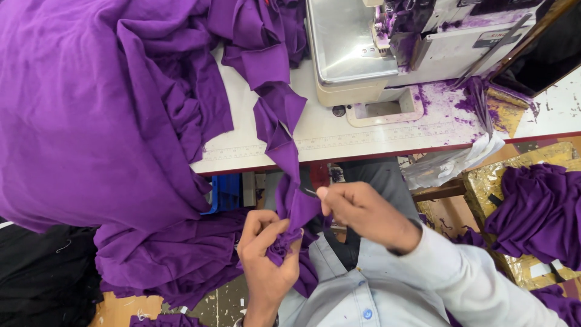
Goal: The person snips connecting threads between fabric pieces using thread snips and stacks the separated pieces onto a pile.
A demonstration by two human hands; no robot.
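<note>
A long chain of purple fabric pieces (277, 124) trails off the sewing table down to my lap. My left hand (264, 257) is closed around a bunched end of that purple fabric below the table edge. My right hand (363, 213) sits just to the right of it, fingers pinched on a small dark tool whose tip touches the purple strip; the tool is mostly hidden. A large heap of purple cloth (91, 121) fills the left side, draped over the table edge.
A white sewing machine (387, 42) dusted with purple lint stands on the white table (363, 130) with a ruler strip along its red front edge. More purple cloth (538, 209) lies in a gold-lined box at right. Black fabric (42, 272) lies lower left.
</note>
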